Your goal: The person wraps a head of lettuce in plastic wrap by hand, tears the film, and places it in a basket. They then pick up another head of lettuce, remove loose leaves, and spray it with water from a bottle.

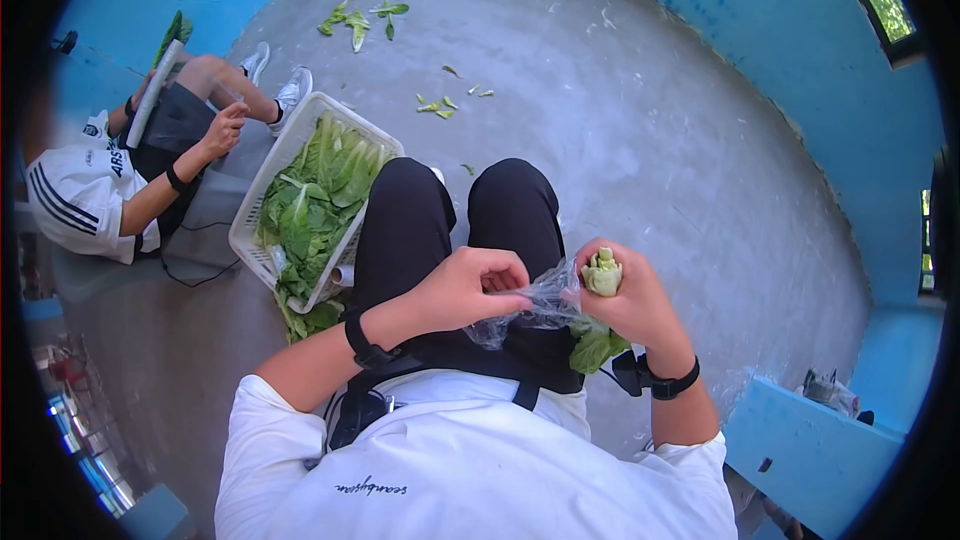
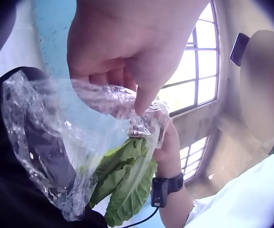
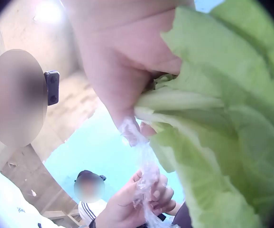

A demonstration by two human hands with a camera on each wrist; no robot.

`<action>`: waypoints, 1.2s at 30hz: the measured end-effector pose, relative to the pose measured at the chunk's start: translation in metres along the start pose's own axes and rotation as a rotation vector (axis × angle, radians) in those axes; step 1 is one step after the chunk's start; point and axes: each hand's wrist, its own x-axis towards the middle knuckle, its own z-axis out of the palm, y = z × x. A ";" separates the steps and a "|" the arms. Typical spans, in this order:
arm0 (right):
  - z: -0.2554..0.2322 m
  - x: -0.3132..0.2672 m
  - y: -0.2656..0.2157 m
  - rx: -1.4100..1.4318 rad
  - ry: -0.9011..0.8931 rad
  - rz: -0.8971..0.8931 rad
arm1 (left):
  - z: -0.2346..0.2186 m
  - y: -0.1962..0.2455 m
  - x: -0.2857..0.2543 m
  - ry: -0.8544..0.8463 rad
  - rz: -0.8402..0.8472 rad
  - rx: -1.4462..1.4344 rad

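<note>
Right hand (image 1: 630,300) grips the lettuce head (image 1: 602,273), stump upward, leaves hanging down; left hand (image 1: 465,285) pinches the plastic bag (image 1: 535,305) just beside it, between both hands.

White short-sleeved T-shirt (image 1: 470,470), small dark script lettering printed across the upper back. Black trousers (image 1: 455,220) covering both legs, knees side by side. Black harness straps (image 1: 375,390) crossing the chest below the collar, joined at a dark rounded buckle or mount at the left front; a second strap end visible at the right. Black wristband (image 1: 365,345) on the left wrist, narrow, with a squared module. Black band (image 1: 668,380) on the right wrist, carrying a small boxy black unit (image 2: 159,191) on its inner side; thin dark cable trailing from that unit in the left wrist view. Both forearms bare below the sleeves.
</note>
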 end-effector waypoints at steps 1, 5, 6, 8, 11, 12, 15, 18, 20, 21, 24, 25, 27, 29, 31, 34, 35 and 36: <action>0.000 -0.001 0.002 0.016 0.006 0.011 | -0.001 -0.001 -0.001 0.012 -0.023 -0.043; -0.006 -0.004 0.014 0.007 0.043 0.041 | -0.005 -0.002 -0.006 0.055 -0.085 -0.184; -0.008 -0.004 0.017 -0.013 0.056 0.046 | -0.006 -0.002 -0.006 0.065 -0.095 -0.212; -0.012 -0.003 0.024 -0.011 0.127 0.056 | -0.008 -0.003 -0.006 0.103 -0.103 -0.243; -0.018 -0.005 0.020 -0.032 0.195 0.094 | -0.013 -0.001 -0.006 0.125 -0.164 -0.225; -0.020 -0.007 0.016 -0.042 0.212 0.110 | -0.014 0.000 -0.006 0.126 -0.193 -0.208; -0.019 -0.013 -0.006 -0.114 0.117 0.093 | -0.013 -0.008 -0.001 0.102 -0.278 -0.212; -0.001 -0.011 -0.027 -0.061 -0.102 0.041 | -0.002 -0.018 0.010 0.090 -0.267 -0.210; 0.017 0.001 -0.016 -0.040 -0.124 -0.012 | 0.008 -0.032 0.018 0.015 -0.238 -0.276; 0.024 0.008 -0.010 -0.028 -0.134 -0.038 | 0.013 -0.043 0.021 -0.022 -0.224 -0.308; 0.034 0.027 0.002 -0.053 -0.113 0.103 | 0.023 -0.040 0.023 -0.124 -0.252 -0.426; 0.037 0.031 0.006 -0.034 -0.098 0.137 | 0.023 -0.032 0.021 -0.143 -0.279 -0.461; 0.040 0.035 0.007 -0.102 -0.067 0.072 | 0.017 -0.035 0.020 -0.198 -0.269 -0.520; 0.044 0.035 0.005 -0.107 -0.046 0.035 | 0.015 -0.032 0.017 -0.198 -0.206 -0.559; 0.049 0.037 0.013 -0.106 -0.023 -0.007 | 0.016 -0.032 0.018 -0.162 -0.226 -0.539; 0.053 0.043 0.017 -0.099 -0.022 -0.018 | 0.019 -0.035 0.021 -0.109 -0.228 -0.500; 0.054 0.045 0.017 -0.095 -0.027 -0.012 | 0.020 -0.036 0.022 -0.091 -0.225 -0.486; 0.056 0.046 0.019 -0.099 -0.034 0.011 | 0.021 -0.039 0.022 -0.075 -0.207 -0.486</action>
